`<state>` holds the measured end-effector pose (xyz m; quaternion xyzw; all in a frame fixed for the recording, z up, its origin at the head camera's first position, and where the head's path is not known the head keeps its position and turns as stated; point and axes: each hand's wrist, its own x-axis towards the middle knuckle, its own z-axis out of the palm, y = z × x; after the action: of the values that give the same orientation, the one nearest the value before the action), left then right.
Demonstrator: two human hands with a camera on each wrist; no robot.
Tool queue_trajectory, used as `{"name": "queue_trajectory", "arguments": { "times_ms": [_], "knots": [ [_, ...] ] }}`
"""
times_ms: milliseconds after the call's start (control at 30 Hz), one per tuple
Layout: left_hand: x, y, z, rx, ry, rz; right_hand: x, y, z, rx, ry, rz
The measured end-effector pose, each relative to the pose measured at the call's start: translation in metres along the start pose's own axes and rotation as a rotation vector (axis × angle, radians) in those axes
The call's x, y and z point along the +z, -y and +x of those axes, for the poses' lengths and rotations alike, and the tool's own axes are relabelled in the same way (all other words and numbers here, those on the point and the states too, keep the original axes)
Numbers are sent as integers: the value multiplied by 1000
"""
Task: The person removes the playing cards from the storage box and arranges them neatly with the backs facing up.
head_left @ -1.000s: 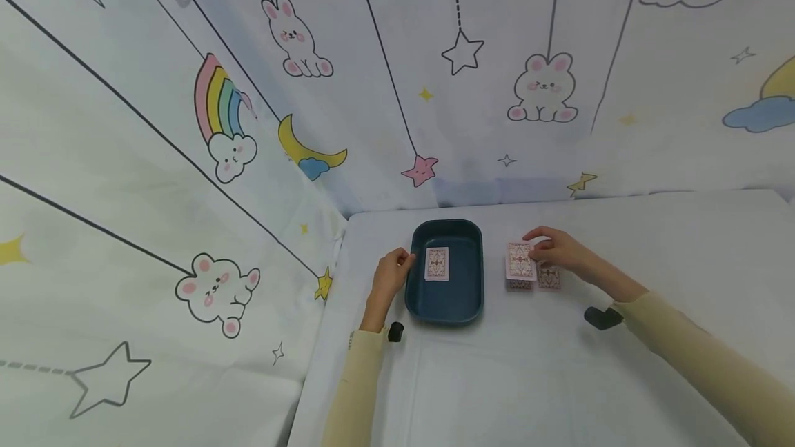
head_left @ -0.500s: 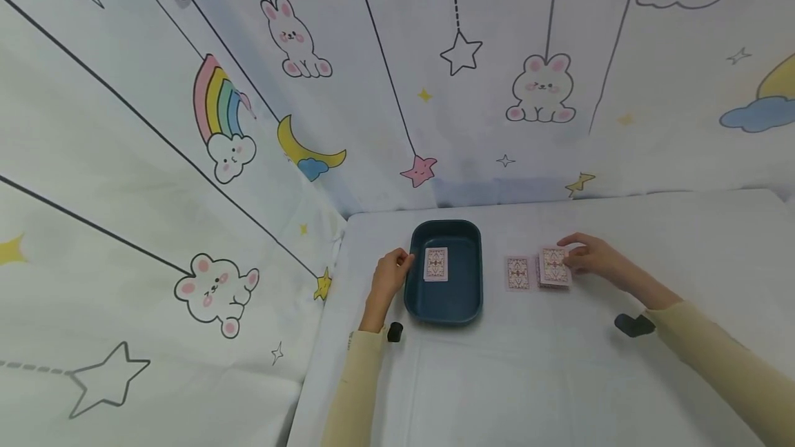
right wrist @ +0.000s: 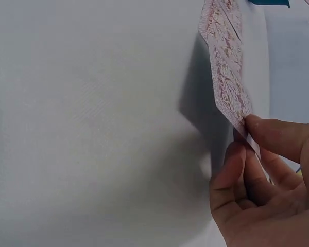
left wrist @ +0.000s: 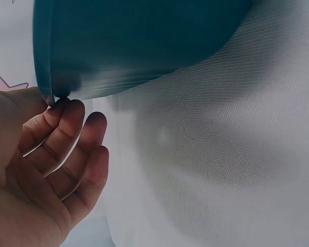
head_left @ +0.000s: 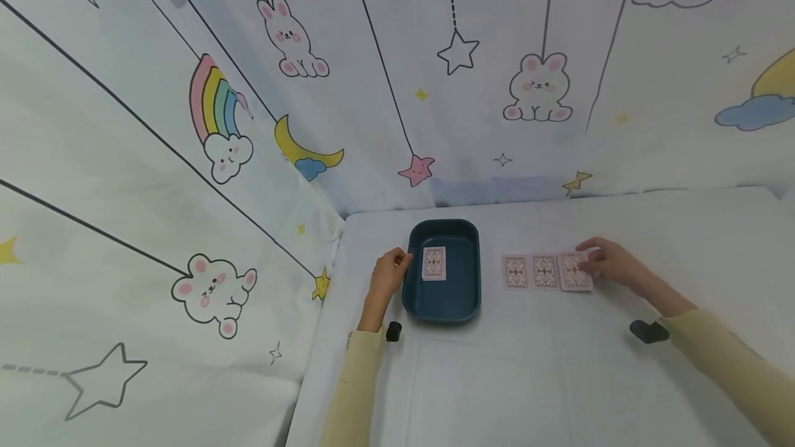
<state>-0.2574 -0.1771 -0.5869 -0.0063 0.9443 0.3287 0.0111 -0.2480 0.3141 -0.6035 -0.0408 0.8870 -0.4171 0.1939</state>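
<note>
My left hand (head_left: 389,272) pinches the left rim of a dark teal tray (head_left: 441,309); in the left wrist view its thumb and index finger (left wrist: 72,116) meet at the tray's edge. A playing card (head_left: 434,263), patterned back up, lies inside the tray. Right of the tray, my right hand (head_left: 611,264) holds a playing card (head_left: 573,272) by its right edge, thumb above and fingers beneath. In the right wrist view this card (right wrist: 227,85) is raised off the cloth. Two more cards, a left one (head_left: 515,272) and a middle one (head_left: 544,272), lie back up beside it.
A white cloth (head_left: 497,378) covers the table. Behind and to the left hangs a white backdrop (head_left: 484,123) printed with bunnies, stars and clouds. A dark wrist-camera piece (head_left: 649,331) sits under the right wrist.
My right hand has moved right with a card, from over the left card, past the middle one, to the right end of the row. The left hand stays on the tray rim.
</note>
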Motion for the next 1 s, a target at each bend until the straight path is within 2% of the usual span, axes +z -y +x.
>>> {"name": "queue_trajectory", "arguments": {
  "times_ms": [267,600,1000],
  "knots": [
    [1,1,0,-5,-8,-7,12,0,-1,-32,-99,-109],
    [-1,-2,-1,-8,-4,-7,21,-3,3,-185,-234,-255],
    [-4,-6,-5,16,-15,-7,24,0,-2,-164,-260,-276]
  ]
}}
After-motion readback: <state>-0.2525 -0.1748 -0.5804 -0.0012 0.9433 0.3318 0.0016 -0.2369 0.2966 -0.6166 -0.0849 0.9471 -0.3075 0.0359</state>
